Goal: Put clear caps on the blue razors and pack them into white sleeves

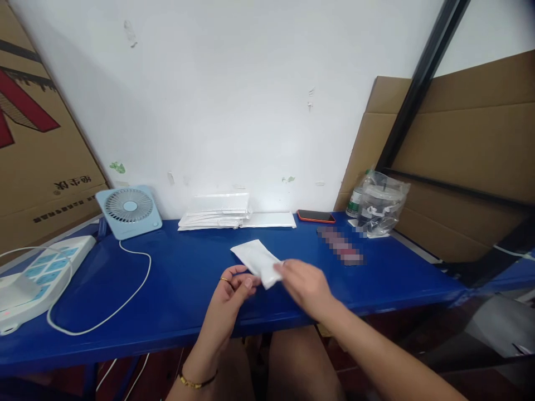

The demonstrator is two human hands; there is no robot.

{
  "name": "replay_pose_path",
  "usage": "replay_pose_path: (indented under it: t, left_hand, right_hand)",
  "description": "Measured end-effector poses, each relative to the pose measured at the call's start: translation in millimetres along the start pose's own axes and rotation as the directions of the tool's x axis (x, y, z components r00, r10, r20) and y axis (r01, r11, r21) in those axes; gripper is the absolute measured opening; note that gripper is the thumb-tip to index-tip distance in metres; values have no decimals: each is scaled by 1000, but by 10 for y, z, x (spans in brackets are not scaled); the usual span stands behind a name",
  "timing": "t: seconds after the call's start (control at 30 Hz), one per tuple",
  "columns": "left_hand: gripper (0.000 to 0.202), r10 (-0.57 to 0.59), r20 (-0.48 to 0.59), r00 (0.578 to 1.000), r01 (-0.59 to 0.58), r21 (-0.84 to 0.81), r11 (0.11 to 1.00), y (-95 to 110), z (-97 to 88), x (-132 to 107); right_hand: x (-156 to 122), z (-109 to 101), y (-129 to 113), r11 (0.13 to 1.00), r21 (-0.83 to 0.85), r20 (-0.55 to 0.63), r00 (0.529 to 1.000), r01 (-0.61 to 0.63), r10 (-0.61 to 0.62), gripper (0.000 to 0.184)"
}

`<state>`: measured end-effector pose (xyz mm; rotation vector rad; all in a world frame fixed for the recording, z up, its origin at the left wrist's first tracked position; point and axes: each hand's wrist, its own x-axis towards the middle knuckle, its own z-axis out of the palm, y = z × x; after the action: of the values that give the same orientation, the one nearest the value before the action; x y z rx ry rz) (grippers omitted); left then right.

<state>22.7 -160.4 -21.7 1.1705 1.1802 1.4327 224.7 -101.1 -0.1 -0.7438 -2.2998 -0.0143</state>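
Near the table's (179, 284) front edge, my right hand (307, 287) pinches the packet (256, 256); my left hand (229, 292) curls loosely against it, grip unclear.

Fan (129, 210), phone (316, 216) on blue table (179, 278)

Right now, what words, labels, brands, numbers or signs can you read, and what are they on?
No text reads with certainty.
Left cardboard: dark characters, seemingly upside down, too blurred.
Bottle: label too small.
White packet: no readable print.
Pixelated strip: any print is masked.
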Motion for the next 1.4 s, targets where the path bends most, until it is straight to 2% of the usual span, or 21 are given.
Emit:
replay_pose_path:
  t: [0.03,0.07,0.13,0.2,0.3,0.4,0.5,0.63,0.73,0.83,0.9,0.93,0.97,1.03,1.1,1.13,1.17,1.23,1.3,1.33,1.4]
  left_hand:
    - [38,42,-15,999,-42,32,999,28,-49,27]
    - [40,73,-19,997,-71,92,993,60,-119,70]
    - [43,96,-3,995,-92,266,960,140,-308,215]
    - [46,115,39,993,-120,468,876,239,-520,444]
    - [49,302,53,952,-229,777,586,385,-783,914]
    - [57,443,109,890,-253,926,280,459,-930,1443]
    - [65,432,175,885,-236,968,91,445,-991,1908]
    - [57,373,257,892,-252,966,-62,390,-1012,2300]
    - [43,361,327,873,-299,945,-133,410,-1004,2438]
    - [40,398,341,852,-290,939,-185,526,-980,2493]
    - [39,460,338,821,-273,940,-204,643,-943,2476]
    - [38,499,343,796,-274,939,-208,703,-912,2443]
    - [37,535,357,766,-288,934,-211,755,-873,2390]
    - [35,567,418,710,-357,907,-221,818,-767,2225]
    - [35,522,521,675,-466,850,-246,799,-643,1991]
    - [35,482,573,662,-519,815,-256,755,-582,1859]
    - [35,450,612,651,-562,787,-257,692,-526,1724]
    - [33,397,653,646,-612,753,-243,527,-435,1466]
    - [28,349,660,666,-633,747,-205,356,-376,1256]
    - [28,320,647,692,-629,758,-173,283,-360,1180]
    - [53,266,563,783,-559,823,-96,185,-364,1092]
  right_hand:
    - [68,-90,143,993,46,-61,992,-108,111,29]
    - [140,-186,307,968,93,-155,957,-233,245,28]
    - [294,-361,679,853,252,-303,799,-458,519,31]
    - [449,-453,1065,732,450,-298,686,-512,663,34]
    - [686,-349,1567,555,602,-192,571,-574,799,35]
    - [932,-6,1895,440,524,-24,504,-729,863,34]
    - [1160,380,2056,437,447,22,499,-780,867,28]
    - [1323,696,2126,508,297,-12,529,-809,849,22]
    - [1327,735,2103,557,184,-72,554,-810,829,30]
    - [1329,641,1974,652,84,-163,635,-754,755,44]
    - [1362,543,1809,704,189,-138,691,-684,709,47]
    - [1386,496,1704,683,332,-78,702,-651,707,46]
    - [1409,454,1586,602,510,15,706,-615,708,47]
    - [1437,397,1329,264,787,253,682,-557,686,51]
    - [1417,385,1085,-56,836,481,681,-545,552,55]
    - [1384,395,984,-137,820,544,683,-556,487,53]
    - [1335,414,903,-164,798,585,683,-580,437,49]
    - [1204,470,817,-103,766,615,675,-635,407,43]
    - [1056,528,826,33,742,604,689,-669,401,39]
    - [988,551,859,120,726,591,703,-678,396,38]
    - [877,581,957,350,642,553,728,-683,406,36]
